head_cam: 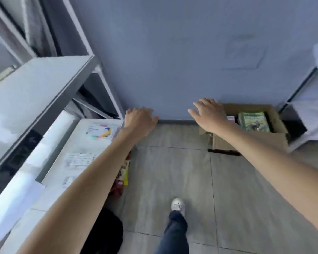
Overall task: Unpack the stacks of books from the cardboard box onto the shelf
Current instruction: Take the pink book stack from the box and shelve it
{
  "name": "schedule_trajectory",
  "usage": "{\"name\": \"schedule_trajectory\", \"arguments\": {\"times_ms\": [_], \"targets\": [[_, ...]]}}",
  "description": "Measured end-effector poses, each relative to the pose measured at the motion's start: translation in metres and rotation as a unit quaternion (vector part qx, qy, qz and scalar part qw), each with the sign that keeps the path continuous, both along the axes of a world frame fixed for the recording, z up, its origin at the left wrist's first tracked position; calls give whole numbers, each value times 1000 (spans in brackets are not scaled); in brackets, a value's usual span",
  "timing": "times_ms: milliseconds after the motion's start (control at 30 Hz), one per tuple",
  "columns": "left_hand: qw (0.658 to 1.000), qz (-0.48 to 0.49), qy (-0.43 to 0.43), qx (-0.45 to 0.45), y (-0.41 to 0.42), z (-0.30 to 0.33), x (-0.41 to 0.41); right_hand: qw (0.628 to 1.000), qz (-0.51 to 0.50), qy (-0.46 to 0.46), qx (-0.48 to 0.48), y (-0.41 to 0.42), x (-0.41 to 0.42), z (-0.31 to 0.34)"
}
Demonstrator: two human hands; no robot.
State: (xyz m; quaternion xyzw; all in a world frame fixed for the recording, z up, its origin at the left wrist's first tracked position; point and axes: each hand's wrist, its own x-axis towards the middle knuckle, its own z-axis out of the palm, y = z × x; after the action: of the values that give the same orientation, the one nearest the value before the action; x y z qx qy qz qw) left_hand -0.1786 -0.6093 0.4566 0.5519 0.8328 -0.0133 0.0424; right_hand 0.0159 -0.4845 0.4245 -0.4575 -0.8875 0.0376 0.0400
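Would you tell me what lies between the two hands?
In the head view, only bare blue wall and its baseboard show between the left hand and right hand.

Both arms outstretched — left grip [140, 120], right grip [207, 114] empty

Both forearms are seen bare to the edge of the view, with no sleeves, watch or rings visible on the left hand [140, 120] or the right hand [208, 114], while dark blue trousers [174, 233] and a white lace-up shoe [177, 204] are worn below.
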Motion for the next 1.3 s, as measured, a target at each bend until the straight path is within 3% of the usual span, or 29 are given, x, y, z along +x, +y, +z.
{"name": "schedule_trajectory", "arguments": {"times_ms": [200,400,667,900,1067,1300], "targets": [[994,-93,-55,-14,179,-36,50,994,-106,-10,4,136,76,-37],[980,-132,-123,-77,335,-86,99,976,-193,4,-97,246,135,-91],[963,-152,-140,-173,470,-207,152,952,-249,-18,-178,360,194,-195],[942,-52,-212,-256,563,-338,189,933,-202,4,-296,466,208,-311],[921,22,-260,-289,607,-444,207,888,-218,39,-403,518,205,-408],[839,188,-419,-290,651,-575,213,833,-267,51,-482,553,194,-543]]}}
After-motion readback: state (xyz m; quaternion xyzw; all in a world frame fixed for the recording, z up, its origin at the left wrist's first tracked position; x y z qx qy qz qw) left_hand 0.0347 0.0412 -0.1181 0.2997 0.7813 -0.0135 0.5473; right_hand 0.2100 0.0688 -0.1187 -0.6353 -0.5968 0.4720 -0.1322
